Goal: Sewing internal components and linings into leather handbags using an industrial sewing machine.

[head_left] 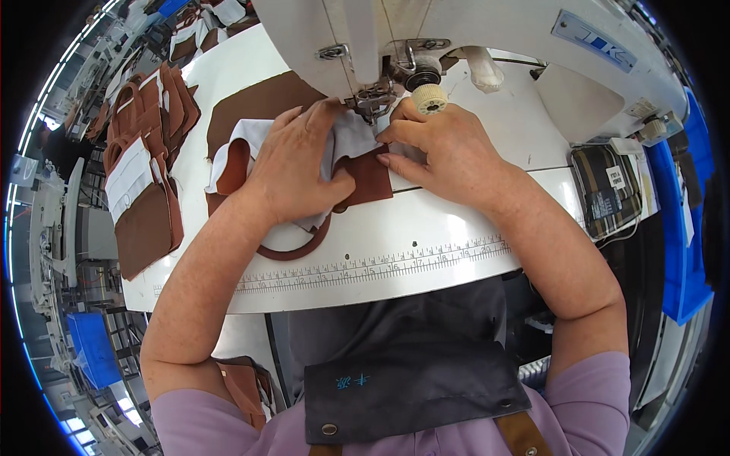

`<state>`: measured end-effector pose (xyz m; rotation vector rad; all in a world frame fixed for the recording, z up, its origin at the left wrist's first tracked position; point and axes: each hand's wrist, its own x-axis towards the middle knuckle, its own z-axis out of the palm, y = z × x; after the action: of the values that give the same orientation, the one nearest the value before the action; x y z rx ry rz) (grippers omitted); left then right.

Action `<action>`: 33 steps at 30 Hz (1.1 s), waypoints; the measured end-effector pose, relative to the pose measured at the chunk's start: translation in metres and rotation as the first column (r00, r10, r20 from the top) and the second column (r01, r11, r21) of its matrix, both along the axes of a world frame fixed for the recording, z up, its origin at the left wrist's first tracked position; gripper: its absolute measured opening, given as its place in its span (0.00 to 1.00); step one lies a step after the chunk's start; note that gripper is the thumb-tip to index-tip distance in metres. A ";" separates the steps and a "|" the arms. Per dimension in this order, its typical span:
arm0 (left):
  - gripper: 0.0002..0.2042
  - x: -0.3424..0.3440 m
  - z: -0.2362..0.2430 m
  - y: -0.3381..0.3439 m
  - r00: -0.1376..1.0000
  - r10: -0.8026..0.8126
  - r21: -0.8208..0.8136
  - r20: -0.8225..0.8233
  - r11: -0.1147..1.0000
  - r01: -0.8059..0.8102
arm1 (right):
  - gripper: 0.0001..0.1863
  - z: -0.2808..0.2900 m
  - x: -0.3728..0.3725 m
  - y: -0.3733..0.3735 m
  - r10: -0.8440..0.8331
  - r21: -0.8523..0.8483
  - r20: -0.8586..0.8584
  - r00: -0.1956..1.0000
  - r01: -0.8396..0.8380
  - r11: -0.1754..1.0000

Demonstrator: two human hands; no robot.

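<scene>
Head view showed the white-lined brown bag piece [353, 140] lying left to right at the presser foot [372, 106], beneath my left hand [296, 159], fingers loosely spread, its right edge by my right hand [449, 148], thumb and forefinger nearly together, whether pinching I couldn't tell.

The person wears a lilac shirt [209, 429] whose sleeves [593, 403] end around the elbows, leaving forearms [201, 277], left hand [293, 171] and right hand [456, 156] bare. Over it sits a dark grey apron [411, 399] with a broad, smooth top flap, small bright blue handwritten marks [352, 381] and a round metal snap [328, 429] near one corner. Mustard-brown straps [522, 434] show beside it, one bearing a small metal stud [531, 451].
</scene>
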<state>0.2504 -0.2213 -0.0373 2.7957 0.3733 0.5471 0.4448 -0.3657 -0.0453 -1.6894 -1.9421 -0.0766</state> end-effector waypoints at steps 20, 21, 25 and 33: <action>0.05 0.018 0.009 -0.029 0.994 0.089 0.144 0.069 0.985 -0.098 | 0.10 0.001 0.004 -0.001 -0.018 -0.012 -0.050 0.999 0.017 1.000; 0.05 0.017 0.009 -0.028 0.995 0.066 0.174 0.075 0.982 -0.079 | 0.10 0.001 0.003 0.000 -0.013 -0.004 -0.049 0.999 0.013 1.000; 0.05 0.017 0.006 -0.028 0.995 0.049 0.108 0.083 0.993 -0.058 | 0.09 -0.005 0.003 0.000 -0.034 0.080 -0.038 0.999 0.037 0.996; 0.06 0.014 0.004 -0.025 0.991 0.068 0.121 0.113 0.989 -0.082 | 0.08 0.000 0.008 0.000 -0.019 0.031 -0.020 1.000 0.020 0.999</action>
<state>0.2639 -0.2462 -0.0332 2.8646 0.4373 0.7617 0.4524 -0.3662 -0.0452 -1.6825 -1.9008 -0.0970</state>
